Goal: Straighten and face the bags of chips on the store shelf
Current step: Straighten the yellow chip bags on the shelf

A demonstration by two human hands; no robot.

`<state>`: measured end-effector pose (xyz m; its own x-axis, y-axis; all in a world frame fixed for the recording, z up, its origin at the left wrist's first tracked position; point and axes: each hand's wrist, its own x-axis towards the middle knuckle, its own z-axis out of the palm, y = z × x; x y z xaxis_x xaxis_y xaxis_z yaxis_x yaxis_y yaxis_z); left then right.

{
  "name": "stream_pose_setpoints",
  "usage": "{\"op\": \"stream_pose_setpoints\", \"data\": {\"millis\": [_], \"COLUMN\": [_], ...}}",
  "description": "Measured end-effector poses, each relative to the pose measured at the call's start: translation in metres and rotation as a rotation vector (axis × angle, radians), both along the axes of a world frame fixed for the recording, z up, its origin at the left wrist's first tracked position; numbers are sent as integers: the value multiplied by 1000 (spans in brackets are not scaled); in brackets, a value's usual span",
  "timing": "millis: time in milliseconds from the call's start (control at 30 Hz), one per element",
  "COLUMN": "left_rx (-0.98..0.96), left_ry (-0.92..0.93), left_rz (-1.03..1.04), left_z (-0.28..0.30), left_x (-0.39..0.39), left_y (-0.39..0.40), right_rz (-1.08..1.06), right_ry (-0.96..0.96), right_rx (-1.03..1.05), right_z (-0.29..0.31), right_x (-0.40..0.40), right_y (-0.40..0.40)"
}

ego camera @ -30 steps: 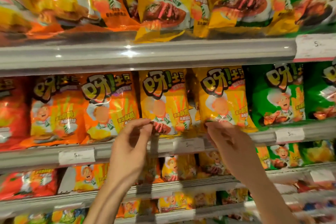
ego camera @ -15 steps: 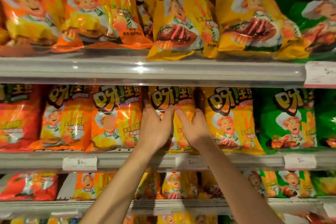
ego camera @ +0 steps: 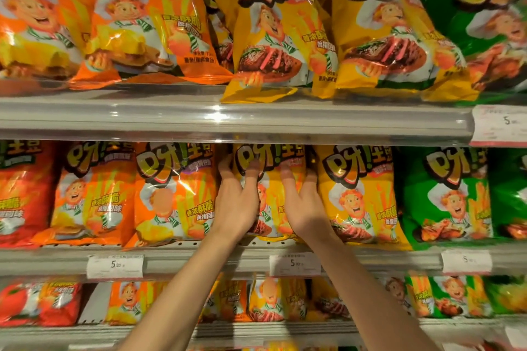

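Your left hand (ego camera: 236, 202) and right hand (ego camera: 303, 205) are both on one yellow bag (ego camera: 269, 179) standing upright on the middle shelf (ego camera: 199, 258). The left grip: thumb laid on the bag's front near the logo, remaining fingers (ego camera: 225, 167) reaching round the bag's left edge, so it is clamped on that edge. The right grip: thumb likewise on the front, fingers passing round the right edge, clamped on that side. The two thumbs lie apart, with the bag's printed face showing between them.

The held bag faces you and stands between an orange bag (ego camera: 174, 194) just to its left and a second yellow bag (ego camera: 356, 196) just to its right; it touches or nearly touches both. Further right on that shelf is a green bag (ego camera: 447, 196); at far left, a red bag (ego camera: 22, 194).

The top shelf (ego camera: 228, 117) carries orange, yellow and green bags, several tilted, one yellow bag (ego camera: 271, 37) overhanging the front lip. White price tags (ego camera: 115, 265) sit on the middle shelf's rail. The lower shelf holds more bags, blurred.
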<state>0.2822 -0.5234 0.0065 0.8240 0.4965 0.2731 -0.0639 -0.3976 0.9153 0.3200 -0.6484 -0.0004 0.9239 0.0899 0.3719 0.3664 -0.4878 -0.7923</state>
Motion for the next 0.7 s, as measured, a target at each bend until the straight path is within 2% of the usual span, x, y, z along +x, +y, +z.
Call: {"op": "stream_pose_setpoints", "data": {"millis": [100, 167, 200, 300, 367, 433, 467, 500, 533, 633, 700], "left_rx": [-1, -8, -15, -52, -37, 7, 30, 49, 60, 38, 35], "left_ry": [-13, -1, 1, -6, 9, 21, 20, 19, 22, 24, 34], "left_rz": [2, 1, 7, -16, -65, -105, -121, -135, -149, -166, -145], "left_z": [-6, -8, -8, -3, -3, -4, -6, -7, -7, -7, -9], "left_x": [-6, -8, -8, -6, -6, -9, -10, -12, -13, -13, -11], "left_y": [-3, -7, -8, -6, 0, 5, 6, 6, 6, 4, 2], "right_rz": [-166, -188, -155, -19, 46, -47, -58, -91, -81, -264, -378], "right_ry": [-432, -529, -519, -305, -288, -405, -393, -480, -498, -496, -468], "right_rx": [-267, -337, -343, -189, -241, -332, -389, -437, -395, -306, -423], "right_z": [-5, -10, -10, 10, 17, 11, 11, 14, 12, 13, 7], "right_x": [-13, -15, -14, -21, -25, -25, -25, -26, -24, -21, -16], "right_y": [-4, -5, -6, -3, -9, -20, -25, -33, -41, -64, -74]}}
